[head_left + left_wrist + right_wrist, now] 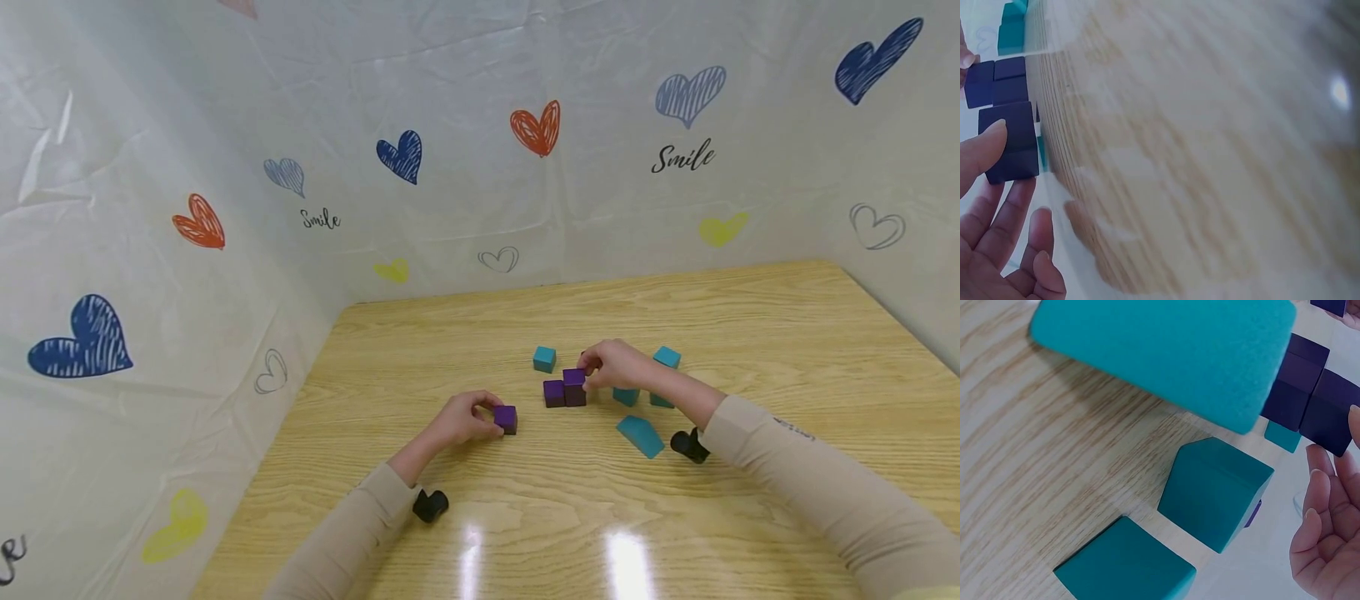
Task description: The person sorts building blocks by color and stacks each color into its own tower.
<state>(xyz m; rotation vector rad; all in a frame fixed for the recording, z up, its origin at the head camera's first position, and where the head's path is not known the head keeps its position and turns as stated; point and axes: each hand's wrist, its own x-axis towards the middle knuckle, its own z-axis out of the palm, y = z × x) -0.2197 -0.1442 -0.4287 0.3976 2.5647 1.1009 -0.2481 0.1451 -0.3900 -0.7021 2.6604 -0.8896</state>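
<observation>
While gripped — purple cubes, both hands.

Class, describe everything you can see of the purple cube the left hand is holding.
The purple cube is small, dark and matte with sharp edges, possibly foam or painted wood. It sits flat on the wooden table, apart from the purple stack to its right. The left hand pinches it, thumb on one face and fingers on the opposite side.
</observation>
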